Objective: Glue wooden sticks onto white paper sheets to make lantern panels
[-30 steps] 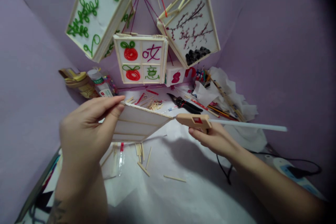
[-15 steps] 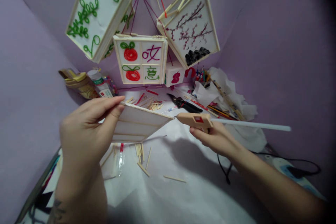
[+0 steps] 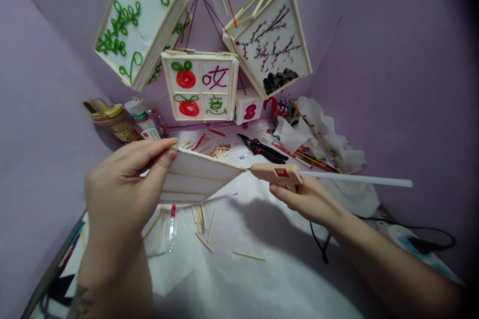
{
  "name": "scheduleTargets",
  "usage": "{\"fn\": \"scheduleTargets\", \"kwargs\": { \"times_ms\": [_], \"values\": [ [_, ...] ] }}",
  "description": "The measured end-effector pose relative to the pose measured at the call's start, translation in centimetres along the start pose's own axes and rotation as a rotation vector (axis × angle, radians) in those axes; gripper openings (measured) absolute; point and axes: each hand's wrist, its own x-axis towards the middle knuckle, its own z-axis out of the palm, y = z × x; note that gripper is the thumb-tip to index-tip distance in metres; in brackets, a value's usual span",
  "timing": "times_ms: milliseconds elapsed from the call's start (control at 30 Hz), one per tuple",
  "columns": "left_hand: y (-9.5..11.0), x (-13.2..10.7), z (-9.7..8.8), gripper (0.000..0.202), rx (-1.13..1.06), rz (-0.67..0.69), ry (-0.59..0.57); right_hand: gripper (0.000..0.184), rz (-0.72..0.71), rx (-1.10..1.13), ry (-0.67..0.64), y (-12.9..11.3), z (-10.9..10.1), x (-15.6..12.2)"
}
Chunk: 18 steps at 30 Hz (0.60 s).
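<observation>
The left hand [image 3: 123, 184] is closed in a pinch, thumb and fingers gripping the upper left corner of a flat white paper panel framed in thin wooden sticks [image 3: 194, 177], held tilted above the white table cover [image 3: 262, 279]. Its paper looks already fixed to the frame. The nozzle of a beige hot-glue gun [image 3: 277, 173], clasped in the right hand [image 3: 305, 198], meets the panel's right corner; gluing there seems unfinished. 3 decorated paper lanterns [image 3: 200, 84] hang behind.
</observation>
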Motion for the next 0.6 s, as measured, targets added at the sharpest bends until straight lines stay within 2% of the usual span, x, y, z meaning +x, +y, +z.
{"fn": "scheduleTargets", "kwargs": {
  "times_ms": [233, 400, 600],
  "values": [
    [-0.08, -0.02, -0.11, 0.018, -0.002, -0.009, -0.007, 0.029, -0.008, 0.003, 0.001, 0.1, -0.11, 0.04],
    [-0.29, 0.01, -0.03, 0.017, -0.004, 0.018, 0.006, 0.036, 0.062, 0.003, 0.03, 0.09, -0.38, 0.31],
    [-0.23, -0.06, -0.04, 0.018, -0.013, 0.018, 0.008, 0.043, 0.061, 0.021, 0.015, 0.57, -0.13, 0.37]
  ]
}}
